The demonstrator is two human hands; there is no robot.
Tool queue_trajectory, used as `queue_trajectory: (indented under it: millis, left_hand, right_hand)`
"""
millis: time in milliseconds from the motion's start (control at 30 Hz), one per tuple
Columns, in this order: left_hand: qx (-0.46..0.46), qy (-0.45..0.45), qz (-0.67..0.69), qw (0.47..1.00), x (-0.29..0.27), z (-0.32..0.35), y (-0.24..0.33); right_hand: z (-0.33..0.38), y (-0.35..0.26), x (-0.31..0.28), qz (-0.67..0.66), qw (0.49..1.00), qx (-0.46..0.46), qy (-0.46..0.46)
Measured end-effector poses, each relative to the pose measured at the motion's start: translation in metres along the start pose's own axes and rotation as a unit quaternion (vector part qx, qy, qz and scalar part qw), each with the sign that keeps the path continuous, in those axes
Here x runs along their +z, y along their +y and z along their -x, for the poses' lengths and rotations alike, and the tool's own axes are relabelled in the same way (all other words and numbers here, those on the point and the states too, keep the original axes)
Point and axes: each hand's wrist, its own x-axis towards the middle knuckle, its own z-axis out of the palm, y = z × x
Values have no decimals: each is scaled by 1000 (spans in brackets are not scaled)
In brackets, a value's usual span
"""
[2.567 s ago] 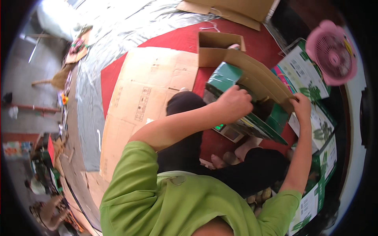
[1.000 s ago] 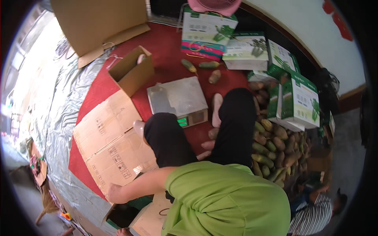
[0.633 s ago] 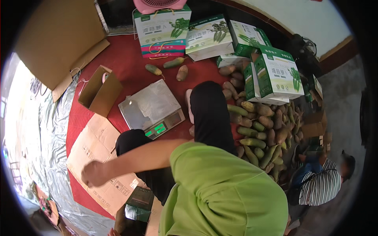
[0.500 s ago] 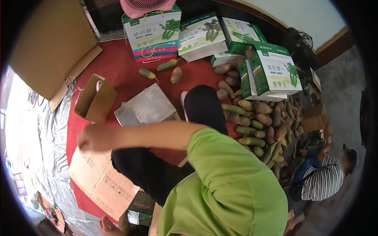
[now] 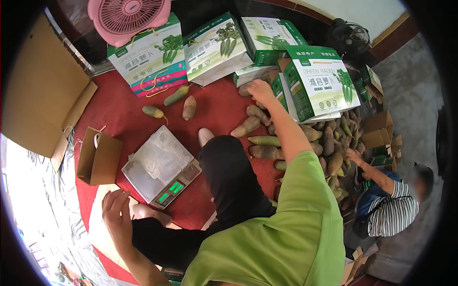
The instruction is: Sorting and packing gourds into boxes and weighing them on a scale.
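Note:
I sit on a red mat in a green shirt and dark trousers. My right hand [image 5: 261,89] is stretched out to the top of a pile of green-brown radishes [image 5: 267,140]. Its fingers lie over one radish [image 5: 244,89], next to a green and white carton [image 5: 317,81]. Whether they grip the radish I cannot tell. My left hand [image 5: 116,212] rests flat with fingers spread on flattened cardboard [image 5: 102,229] at the lower left. A scale [image 5: 164,169] covered with clear plastic, its green display lit, stands before my legs.
A small open brown box [image 5: 98,158] stands left of the scale. Loose radishes [image 5: 177,95] lie near more green and white cartons [image 5: 217,47]. A pink fan [image 5: 129,16] tops one carton. A person in a striped shirt [image 5: 393,212] reaches into the pile at the right.
My view has turned toward the radish pile. My right arm has swung from the left side across to the top of the pile. My left hand has settled on the cardboard.

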Motion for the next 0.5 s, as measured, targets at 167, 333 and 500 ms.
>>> queue_trajectory:
  millis: [167, 333, 500]
  left_hand:
    - [-37, -71, 82, 993, 54, -36, -11]
    - [-79, -113, 71, 988, 89, -35, -39]
    - [-88, -151, 37, 984, 107, -40, -47]
  right_hand:
    - [-41, 103, -28, 23, 985, 110, 128]
    - [-65, 122, -37, 3, 971, 139, 193]
    - [-87, 140, -37, 19, 954, 165, 251]
